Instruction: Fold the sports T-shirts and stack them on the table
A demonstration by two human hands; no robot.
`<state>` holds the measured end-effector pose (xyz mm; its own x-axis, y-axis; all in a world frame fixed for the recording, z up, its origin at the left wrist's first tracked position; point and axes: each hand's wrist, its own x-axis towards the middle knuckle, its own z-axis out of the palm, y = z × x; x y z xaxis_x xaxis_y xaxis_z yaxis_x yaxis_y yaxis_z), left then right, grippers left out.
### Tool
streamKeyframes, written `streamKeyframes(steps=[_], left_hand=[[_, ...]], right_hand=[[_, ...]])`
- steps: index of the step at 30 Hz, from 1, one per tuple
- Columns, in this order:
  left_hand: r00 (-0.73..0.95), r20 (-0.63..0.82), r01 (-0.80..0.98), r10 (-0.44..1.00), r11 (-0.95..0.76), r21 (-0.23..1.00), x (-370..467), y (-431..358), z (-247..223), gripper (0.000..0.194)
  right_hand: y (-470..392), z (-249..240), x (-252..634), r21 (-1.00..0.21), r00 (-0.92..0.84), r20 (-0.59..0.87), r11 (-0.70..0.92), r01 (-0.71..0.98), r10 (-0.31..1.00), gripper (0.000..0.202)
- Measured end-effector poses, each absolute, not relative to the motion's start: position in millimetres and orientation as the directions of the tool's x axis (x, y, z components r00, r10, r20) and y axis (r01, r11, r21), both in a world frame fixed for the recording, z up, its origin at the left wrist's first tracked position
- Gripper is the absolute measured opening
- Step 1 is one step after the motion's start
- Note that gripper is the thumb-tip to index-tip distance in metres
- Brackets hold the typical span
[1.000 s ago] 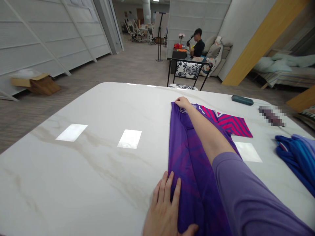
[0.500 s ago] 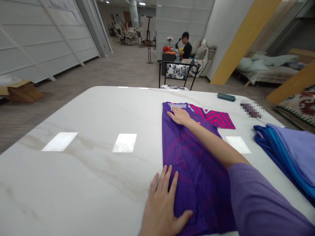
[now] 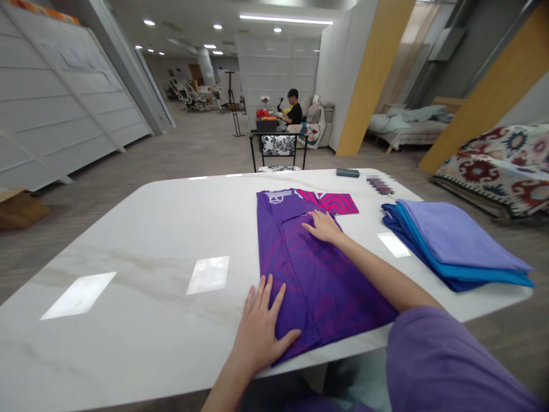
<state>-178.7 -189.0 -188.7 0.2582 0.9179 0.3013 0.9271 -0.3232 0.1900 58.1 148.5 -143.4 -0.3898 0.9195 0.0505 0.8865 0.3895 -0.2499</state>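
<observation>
From where I stood, both hands lay open on a purple jersey [image 3: 295,240], the fingers parted and neither hand clenched or gripping the cloth. The jersey was spread on the white, faintly veined desk [image 3: 150,240], its collar end beyond the hands and its lower end toward the person wearing the camera. The left hand [image 3: 262,326] rested at the jersey's near left part, its thumb stretched across the fabric toward the right. The right hand [image 3: 323,227] lay farther up the cloth, palm down, just below the pink-striped sleeve [image 3: 338,203]. That sleeve pointed off to the right, while a long, straight edge ran away from the left hand's fingers toward the collar. A crease in the purple fabric passed between the two hands.

To the right of the right hand, apart from the jersey, sat a stack of folded clothes [image 3: 458,234], lilac on top with blues beneath. Beyond that hand, near the desk's far edge, were a dark green case [image 3: 347,173] and a blurred-out item [image 3: 380,185]. Past the desk stood a black-framed chair [image 3: 278,146], and farther away a person in a black top [image 3: 294,113] sat by a sofa.
</observation>
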Motion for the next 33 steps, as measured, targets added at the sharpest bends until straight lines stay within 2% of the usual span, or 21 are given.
streamKeyframes(steps=[3, 6, 8, 11, 14, 18, 23, 28, 31, 33], left_hand=[[0.302, 0.283, 0.917, 0.91, -0.359, 0.174, -177, -181, -176, 0.105], [0.283, 0.27, 0.911, 0.92, -0.346, 0.223, -165, -132, -136, 0.079], [0.258, 0.271, 0.889, 0.927, -0.337, 0.308, -143, -70, -107, 0.06], [0.28, 0.246, 0.777, 0.928, -0.37, 0.509, -81, 50, -84, 0.045], [0.312, 0.208, 0.73, 0.927, -0.374, 0.572, 3, 166, -91, 0.034], [0.223, 0.112, 0.813, 0.968, -0.248, 0.528, 104, 275, -122, 0.031], [0.052, -0.004, 0.924, 0.999, -0.047, 0.38, 172, 349, -156, 0.053], [0.086, -0.056, 0.856, 0.995, -0.045, 0.515, 185, 383, -171, 0.035], [0.087, -0.04, 0.788, 0.995, -0.044, 0.614, 172, 385, -166, 0.025], [0.085, -0.03, 0.707, 0.996, -0.039, 0.706, 153, 382, -155, 0.025]], right_hand=[[95, -141, 164, -0.271, -0.235, 0.037, 0.236, 0.933, 0.971, 0.085], [14, -148, 254, -0.384, -0.077, -0.04, 0.056, 0.922, 0.996, 0.063], [-42, -156, 288, -0.453, -0.001, -0.066, -0.029, 0.891, 0.998, 0.048], [-101, -174, 300, -0.539, 0.057, -0.059, -0.08, 0.838, 0.997, 0.037], [-120, -195, 288, -0.573, 0.119, 0.002, -0.096, 0.814, 0.993, 0.037], [-118, -209, 277, -0.606, 0.26, 0.164, -0.111, 0.788, 0.951, 0.05], [-123, -203, 283, -0.597, 0.23, 0.216, -0.058, 0.8, 0.949, 0.026], [-124, -203, 285, -0.601, 0.121, 0.221, 0.037, 0.799, 0.968, 0.006], [-125, -202, 282, -0.59, 0.054, 0.264, 0.118, 0.799, 0.963, 0.006], [-127, -197, 276, -0.599, 0.031, 0.284, 0.152, 0.786, 0.958, 0.007]])
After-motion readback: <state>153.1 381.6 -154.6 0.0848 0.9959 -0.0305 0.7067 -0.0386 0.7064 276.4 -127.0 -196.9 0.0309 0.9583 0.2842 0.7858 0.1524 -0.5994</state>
